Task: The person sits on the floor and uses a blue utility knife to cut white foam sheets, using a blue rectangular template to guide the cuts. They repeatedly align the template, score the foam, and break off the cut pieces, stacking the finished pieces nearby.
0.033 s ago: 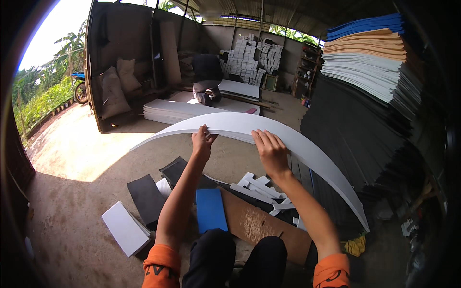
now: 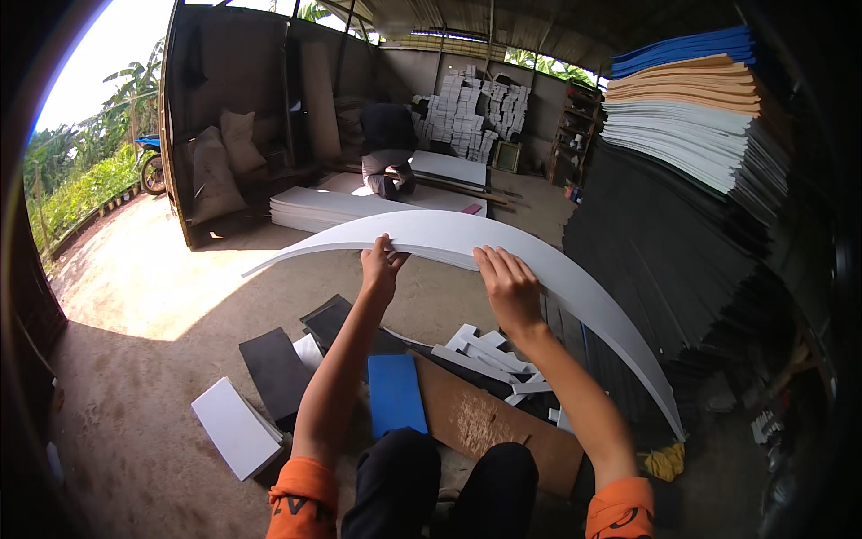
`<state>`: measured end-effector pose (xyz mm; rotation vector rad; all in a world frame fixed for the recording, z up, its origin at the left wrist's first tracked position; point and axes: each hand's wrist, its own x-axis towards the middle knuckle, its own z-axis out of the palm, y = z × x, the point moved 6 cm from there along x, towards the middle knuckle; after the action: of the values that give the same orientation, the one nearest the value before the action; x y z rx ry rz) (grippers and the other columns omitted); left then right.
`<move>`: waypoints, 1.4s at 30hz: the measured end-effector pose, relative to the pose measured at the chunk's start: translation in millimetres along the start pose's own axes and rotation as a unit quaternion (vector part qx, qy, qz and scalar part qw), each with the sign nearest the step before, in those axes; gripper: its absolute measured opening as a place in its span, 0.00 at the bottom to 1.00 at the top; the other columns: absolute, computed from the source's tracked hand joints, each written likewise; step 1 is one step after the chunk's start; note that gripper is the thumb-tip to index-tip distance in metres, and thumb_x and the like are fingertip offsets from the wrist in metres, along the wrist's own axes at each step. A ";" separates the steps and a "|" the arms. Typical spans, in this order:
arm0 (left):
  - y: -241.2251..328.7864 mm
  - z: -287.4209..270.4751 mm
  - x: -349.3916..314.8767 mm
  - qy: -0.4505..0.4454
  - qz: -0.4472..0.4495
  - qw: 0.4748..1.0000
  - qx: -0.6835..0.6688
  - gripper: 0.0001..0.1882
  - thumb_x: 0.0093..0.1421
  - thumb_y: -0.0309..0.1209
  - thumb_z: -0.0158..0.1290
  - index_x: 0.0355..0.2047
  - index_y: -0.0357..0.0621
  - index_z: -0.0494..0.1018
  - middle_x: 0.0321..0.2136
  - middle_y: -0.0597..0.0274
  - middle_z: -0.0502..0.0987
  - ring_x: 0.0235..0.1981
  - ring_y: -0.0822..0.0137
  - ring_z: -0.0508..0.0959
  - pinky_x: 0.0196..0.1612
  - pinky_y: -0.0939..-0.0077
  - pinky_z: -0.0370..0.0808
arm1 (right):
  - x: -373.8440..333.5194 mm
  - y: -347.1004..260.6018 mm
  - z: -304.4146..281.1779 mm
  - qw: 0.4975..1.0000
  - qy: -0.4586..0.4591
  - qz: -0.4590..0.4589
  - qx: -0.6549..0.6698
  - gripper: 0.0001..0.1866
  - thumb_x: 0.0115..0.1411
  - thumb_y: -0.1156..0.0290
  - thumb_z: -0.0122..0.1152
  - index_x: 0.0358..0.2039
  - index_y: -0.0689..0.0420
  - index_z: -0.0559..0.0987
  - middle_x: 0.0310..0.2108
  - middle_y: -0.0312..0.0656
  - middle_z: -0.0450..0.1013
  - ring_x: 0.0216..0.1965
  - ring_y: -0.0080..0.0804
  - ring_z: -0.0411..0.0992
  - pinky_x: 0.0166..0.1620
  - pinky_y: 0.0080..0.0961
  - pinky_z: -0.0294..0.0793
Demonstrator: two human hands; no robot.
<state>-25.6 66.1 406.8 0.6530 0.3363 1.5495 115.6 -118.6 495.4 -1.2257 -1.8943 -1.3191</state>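
A long white foam sheet, made up of several thin layers along its near edge, is held up in front of me. Both of its ends droop, so it arches from left to right. My left hand grips the near edge left of the middle, thumb on top and fingers beneath. My right hand is closed over the same edge farther right, its fingers lying on the upper face. Below my arms, a blue foam block lies on a worn brown board before my knees.
White offcuts lie beyond the board. Black sheets and a white stack are on the floor at left. Tall foam piles stand at right, a yellow cloth below them. Farther off, a person bends over white sheets.
The drooping right end of the foam sheet has shifted very slightly. Both hands keep the same hold.
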 end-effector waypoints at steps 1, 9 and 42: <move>3.9 6.0 -11.4 0.012 0.001 1.000 0.016 0.17 0.55 0.30 0.46 0.38 0.32 0.54 0.35 0.52 0.63 0.36 0.57 0.73 0.41 0.63 0.75 | -6.0 -0.1 -2.8 1.000 -0.012 0.004 -0.002 0.16 0.46 0.78 0.52 0.38 0.59 0.72 0.37 0.42 0.71 0.39 0.36 0.71 0.42 0.28 0.71; -35.2 16.8 -48.7 -0.060 -0.050 0.997 0.025 0.18 0.51 0.30 0.48 0.37 0.34 0.56 0.35 0.52 0.64 0.35 0.60 0.72 0.40 0.65 0.74 | -81.1 18.9 -34.1 0.996 -0.056 0.069 0.018 0.18 0.47 0.80 0.50 0.42 0.59 0.71 0.38 0.43 0.71 0.41 0.37 0.70 0.42 0.29 0.71; -363.0 -116.4 -233.6 -0.018 -0.438 0.885 0.158 0.17 0.52 0.27 0.45 0.40 0.35 0.55 0.40 0.50 0.61 0.41 0.53 0.69 0.44 0.63 0.72 | -506.2 132.5 -122.0 0.870 -0.334 0.318 -0.174 0.13 0.43 0.80 0.50 0.32 0.57 0.73 0.33 0.36 0.70 0.39 0.33 0.67 0.44 0.30 0.66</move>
<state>194.4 -106.3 57.8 0.6471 0.7490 0.6114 453.7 -407.3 193.7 -2.4814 -1.4066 -0.9363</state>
